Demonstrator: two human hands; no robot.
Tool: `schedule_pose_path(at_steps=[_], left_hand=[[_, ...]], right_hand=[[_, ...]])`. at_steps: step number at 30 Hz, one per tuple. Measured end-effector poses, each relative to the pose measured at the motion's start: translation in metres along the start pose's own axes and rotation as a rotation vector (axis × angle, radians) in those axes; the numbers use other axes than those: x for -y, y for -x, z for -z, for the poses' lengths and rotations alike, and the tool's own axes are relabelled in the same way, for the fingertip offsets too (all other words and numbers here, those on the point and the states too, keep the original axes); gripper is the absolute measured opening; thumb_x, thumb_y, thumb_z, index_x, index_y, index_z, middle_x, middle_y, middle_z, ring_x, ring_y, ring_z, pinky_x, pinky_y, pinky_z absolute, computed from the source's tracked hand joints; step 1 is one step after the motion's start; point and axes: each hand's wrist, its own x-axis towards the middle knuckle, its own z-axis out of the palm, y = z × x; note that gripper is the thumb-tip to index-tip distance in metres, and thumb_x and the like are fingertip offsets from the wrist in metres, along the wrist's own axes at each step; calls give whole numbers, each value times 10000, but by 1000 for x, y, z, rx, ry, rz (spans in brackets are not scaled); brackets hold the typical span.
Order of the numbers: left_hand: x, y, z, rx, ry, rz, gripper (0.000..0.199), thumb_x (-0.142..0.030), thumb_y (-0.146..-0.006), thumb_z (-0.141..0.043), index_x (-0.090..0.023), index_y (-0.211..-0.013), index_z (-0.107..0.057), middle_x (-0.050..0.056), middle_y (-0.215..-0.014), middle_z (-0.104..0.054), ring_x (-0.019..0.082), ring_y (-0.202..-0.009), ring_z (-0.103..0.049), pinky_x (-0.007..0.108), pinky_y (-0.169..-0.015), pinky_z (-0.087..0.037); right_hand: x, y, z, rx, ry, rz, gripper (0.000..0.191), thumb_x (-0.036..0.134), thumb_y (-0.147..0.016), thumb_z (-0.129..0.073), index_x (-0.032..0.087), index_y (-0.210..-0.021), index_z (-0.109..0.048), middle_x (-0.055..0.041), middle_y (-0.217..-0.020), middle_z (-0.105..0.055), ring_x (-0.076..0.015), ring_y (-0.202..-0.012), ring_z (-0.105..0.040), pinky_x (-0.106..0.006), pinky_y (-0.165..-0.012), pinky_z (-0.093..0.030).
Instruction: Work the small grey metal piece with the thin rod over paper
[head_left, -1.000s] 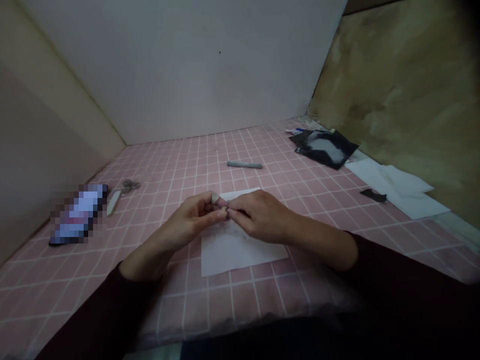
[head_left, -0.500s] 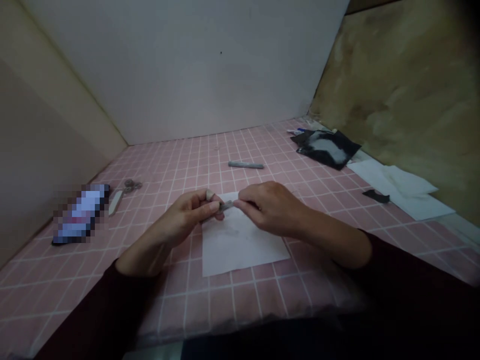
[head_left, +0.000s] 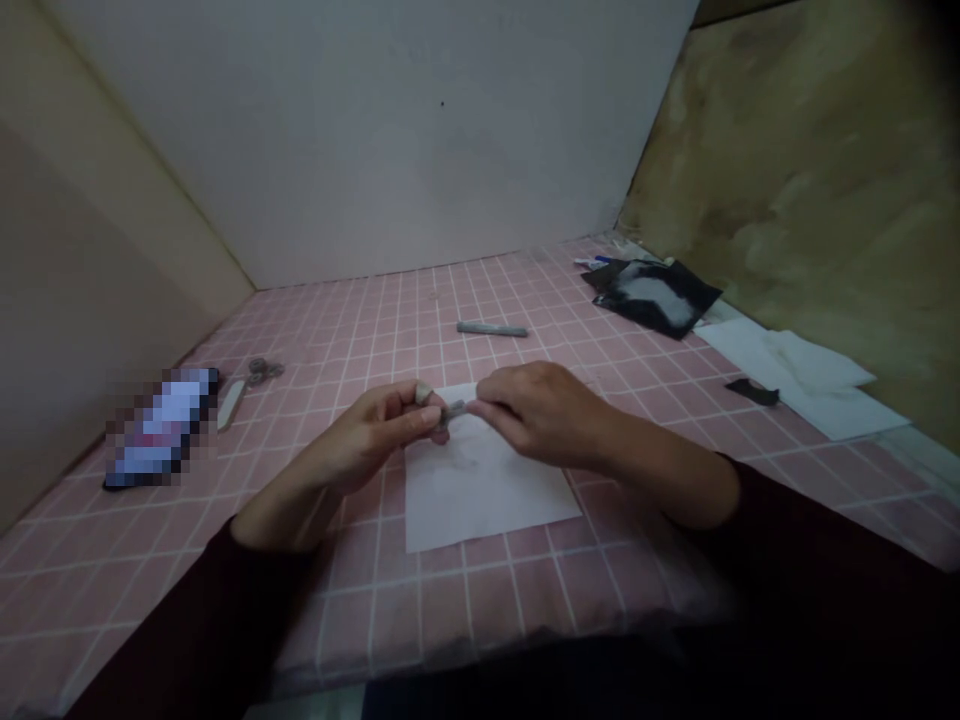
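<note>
My left hand (head_left: 367,440) and right hand (head_left: 544,415) pinch a small grey piece (head_left: 453,410), matt and slightly rough, perhaps clay. Under them lies smooth, matt white paper (head_left: 480,505) on a pink gridded mat (head_left: 360,340) with a soft, dull finish. Farther off are a glossy black plastic packet (head_left: 652,298) and scissors (head_left: 264,371) with dull metal loops.

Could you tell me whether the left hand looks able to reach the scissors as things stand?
Probably yes: only pink mat lies between the left hand and the scissors, though that hand pinches a small grey piece and would likely need to release it first.
</note>
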Motion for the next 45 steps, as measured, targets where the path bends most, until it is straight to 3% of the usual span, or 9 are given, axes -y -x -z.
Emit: schedule_pose_path(at_steps=[6,11,21,25,29,34,38,43,45], left_hand=[[1,0,-2,-23,34,-27,233,-295,-778,-813,-148,-868,-656,16,-795,-670,133,-762,-615,264,-730,-460],[4,1,1,-91,14,-70,203,-241,-784,-810,-159,-895,-660,12,-842,-679,117,-758,-612,237,-691,-456],[1,3,-2,-128,-15,-134,212,-191,-757,-819,-175,-892,-657,-6,-840,-643,110,-734,-588,237,-681,-469],[2,3,-4,-73,-12,-83,214,-213,-764,-816,-165,-905,-663,9,-853,-662,132,-792,-616,259,-736,-484],[2,3,-2,-132,-21,-68,204,-245,-792,-796,-161,-915,-657,17,-879,-669,134,-793,-628,255,-721,-477],[1,2,-4,-59,5,-35,236,-288,-780,-808,-148,-901,-662,24,-839,-670,138,-790,-618,265,-745,-477],[-2,3,-2,-68,-30,-27,218,-322,-823,-763,-146,-902,-660,23,-805,-656,132,-742,-589,260,-702,-449],[0,2,0,-6,-10,-2,251,-371,-826,-748,-136,-828,-661,35,-774,-639,149,-747,-587,288,-738,-451],[0,2,0,-21,9,27,263,-381,-816,-755,-136,-804,-660,33,-747,-637,146,-724,-580,278,-711,-443]], right_hand=[[4,-1,0,56,-31,-31,276,274,-976,-478,142,-858,-690,-65,-819,-683,-143,-690,-501,-299,-647,-281],[3,-1,3,9,-70,-93,342,266,-965,-496,140,-672,-618,-27,-660,-593,-108,-594,-413,-289,-616,-260],[4,-1,2,-9,-86,-100,335,259,-959,-506,142,-663,-614,-22,-653,-591,-106,-590,-416,-284,-613,-262],[7,0,-1,30,-56,-67,277,265,-964,-493,147,-797,-680,-48,-756,-663,-129,-646,-473,-295,-628,-267],[7,-1,1,-9,-4,-94,322,282,-981,-482,144,-751,-661,-51,-733,-653,-133,-649,-482,-299,-636,-270],[8,-1,1,49,-17,-58,285,281,-978,-479,143,-842,-687,-73,-841,-704,-150,-699,-529,-303,-631,-273],[5,0,0,-22,25,-63,330,298,-990,-470,143,-776,-667,-62,-776,-680,-152,-694,-527,-306,-634,-274],[7,2,-7,-35,60,24,279,268,-996,-446,154,-939,-694,-69,-909,-700,-151,-714,-543,-306,-606,-252],[7,2,-8,-58,92,28,297,278,-1007,-433,148,-921,-686,-70,-891,-689,-151,-708,-539,-309,-595,-240]])
